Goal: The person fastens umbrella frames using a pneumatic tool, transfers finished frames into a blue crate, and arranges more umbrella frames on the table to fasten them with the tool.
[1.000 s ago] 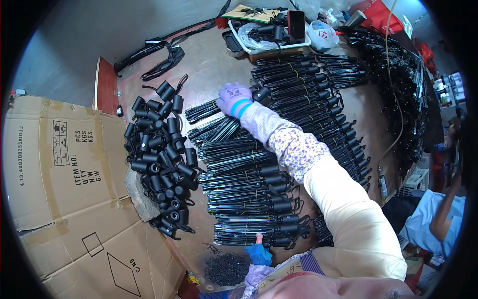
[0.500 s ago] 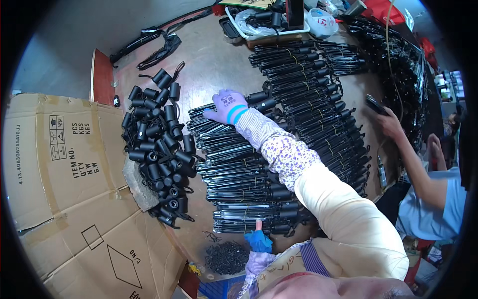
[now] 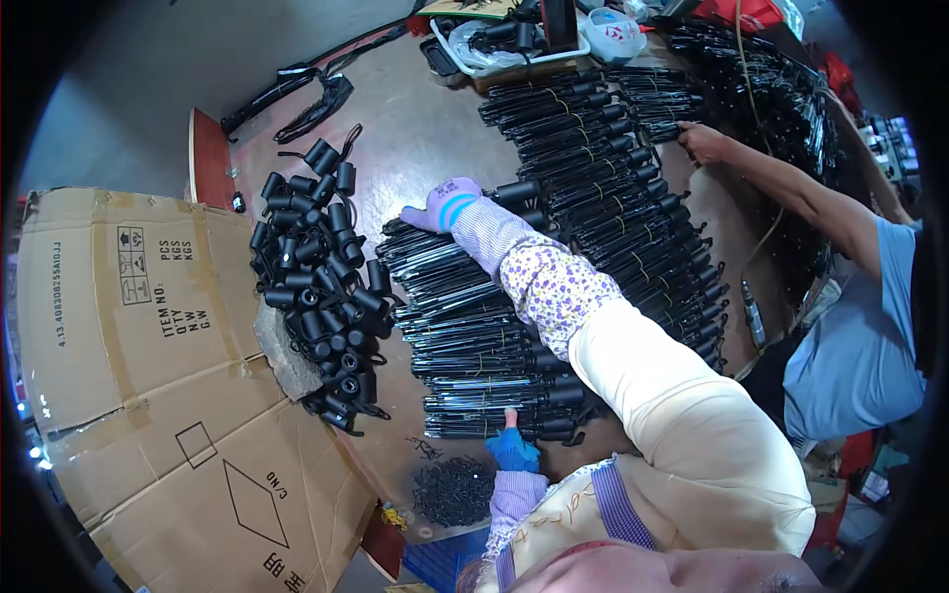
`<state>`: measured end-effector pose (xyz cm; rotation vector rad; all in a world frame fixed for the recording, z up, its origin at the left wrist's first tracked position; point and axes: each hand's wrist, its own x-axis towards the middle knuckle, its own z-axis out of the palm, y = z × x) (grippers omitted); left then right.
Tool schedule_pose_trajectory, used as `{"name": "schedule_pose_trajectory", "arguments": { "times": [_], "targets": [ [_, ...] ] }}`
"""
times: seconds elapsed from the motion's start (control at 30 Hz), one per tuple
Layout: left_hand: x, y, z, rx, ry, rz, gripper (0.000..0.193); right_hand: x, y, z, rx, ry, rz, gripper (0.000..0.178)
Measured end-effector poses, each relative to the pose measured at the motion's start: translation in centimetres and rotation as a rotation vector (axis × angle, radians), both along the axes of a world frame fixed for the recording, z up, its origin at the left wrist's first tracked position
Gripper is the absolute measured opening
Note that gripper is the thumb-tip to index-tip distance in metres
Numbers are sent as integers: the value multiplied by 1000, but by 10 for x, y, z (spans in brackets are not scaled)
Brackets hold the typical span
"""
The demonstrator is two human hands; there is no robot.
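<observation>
My right hand (image 3: 450,206), in a purple glove, lies across the far end of a row of folded umbrella frames (image 3: 460,336). Its thumb stretches out to the left over the ribs; the other fingers are mostly hidden beyond the hand. My left hand (image 3: 514,450), in a blue glove, is at the near end of that row. One bare fingertip of it points away and touches the nearest bundle. Its other fingers are hard to see. The frames have silvery black ribs and dark handles at their right ends; some bundles carry yellowish bands.
A heap of black umbrella handles (image 3: 321,277) with wrist loops lies to the left, beside an opened cardboard box (image 3: 148,395). More bundled frames (image 3: 623,212) fill the right. Small black parts (image 3: 450,491) lie near. A co-worker's hand (image 3: 700,145) touches frames at the far right.
My right hand has drawn slightly nearer, its fingers now less visible. The co-worker's arm has reached leftward to the far frames. The whole view has shifted a little.
</observation>
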<state>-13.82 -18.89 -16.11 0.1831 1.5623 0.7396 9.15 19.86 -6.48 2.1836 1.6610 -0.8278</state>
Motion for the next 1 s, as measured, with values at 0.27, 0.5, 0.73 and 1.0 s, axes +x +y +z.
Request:
{"name": "schedule_pose_trajectory", "arguments": {
  "times": [0.27, 0.5, 0.73, 1.0],
  "targets": [
    [20, 16, -24, 42, -86, 88, 35, 35, 0, -5, 4, 80, 80, 89],
    [51, 25, 0, 90, -14, 50, 38, 60, -9, 17, -145, 58, 75, 96],
    [56, 19, -1, 42, 24, 122, 39, 67, -16, 36, -194, 162, -72, 97],
    [47, 19, 22, 58, -94, 78, 38, 74, -52, 30, -99, 157, 150, 95]
  ]
}}
